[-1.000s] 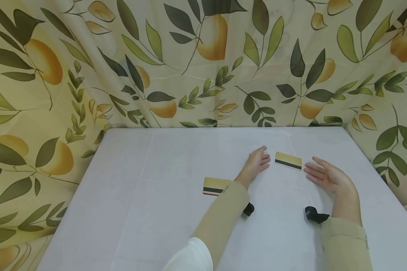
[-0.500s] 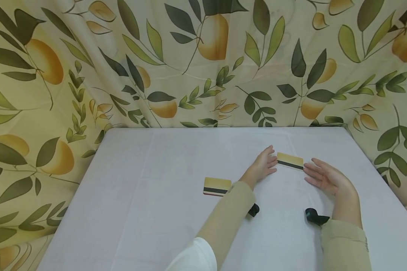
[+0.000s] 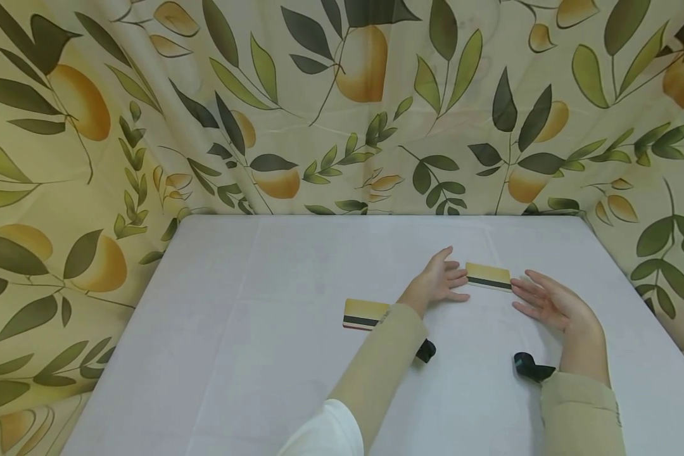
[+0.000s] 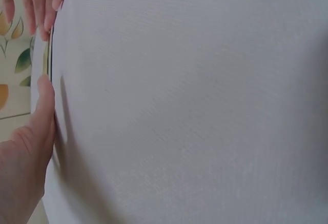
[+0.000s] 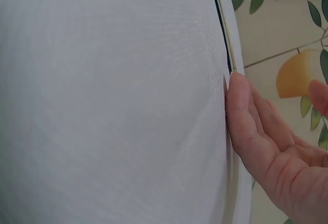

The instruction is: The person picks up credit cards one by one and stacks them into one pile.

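A yellow card [image 3: 489, 277] with a dark stripe lies flat on the white table, between my two hands. My left hand [image 3: 436, 278] is at its left short edge, fingers spread and fingertips right at the edge. At the opposite edge, the fingertips of my right hand [image 3: 550, 301] meet the card, its fingers extended and thumb raised. The right wrist view shows the card [image 5: 224, 26] edge-on as a thin strip beyond the fingertips. A second yellow striped card [image 3: 365, 312] lies nearer and to the left, its right end partly hidden by my left sleeve.
The white-covered table [image 3: 251, 354] runs back to a curtain [image 3: 348, 145] with a fruit-and-leaf print. Black wrist devices, a left one [image 3: 425, 351] and a right one [image 3: 531, 367], stick out beside the tan sleeves.
My left hand has moved right to the card's edge. The card has shifted slightly right, then a little toward me. The right hand stays nearly in place; the second card has not moved.
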`<move>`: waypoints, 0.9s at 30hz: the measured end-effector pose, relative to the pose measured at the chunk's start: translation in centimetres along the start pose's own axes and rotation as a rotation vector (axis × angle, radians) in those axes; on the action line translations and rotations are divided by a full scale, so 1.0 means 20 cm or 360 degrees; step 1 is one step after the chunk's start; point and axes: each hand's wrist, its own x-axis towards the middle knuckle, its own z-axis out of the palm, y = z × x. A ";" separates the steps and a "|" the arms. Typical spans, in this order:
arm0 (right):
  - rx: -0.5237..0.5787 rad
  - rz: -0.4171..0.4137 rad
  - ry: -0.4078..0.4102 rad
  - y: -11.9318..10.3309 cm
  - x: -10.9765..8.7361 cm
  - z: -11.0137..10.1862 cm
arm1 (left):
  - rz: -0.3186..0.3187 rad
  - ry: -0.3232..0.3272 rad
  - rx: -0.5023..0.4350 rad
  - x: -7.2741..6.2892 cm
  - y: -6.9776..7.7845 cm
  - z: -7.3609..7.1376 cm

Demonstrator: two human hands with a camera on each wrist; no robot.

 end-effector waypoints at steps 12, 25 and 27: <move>0.0131 0.0019 -0.0013 0.00 -0.01 0.00 | 0.0035 0.0075 0.0091 -0.02 0.00 -0.01; 0.0314 0.0087 -0.0024 0.00 -0.05 0.01 | -0.0039 0.0061 0.0149 -0.04 0.02 -0.05; 0.0288 0.0097 -0.0037 -0.01 -0.05 0.02 | -0.0044 0.0080 0.0150 -0.04 0.02 -0.05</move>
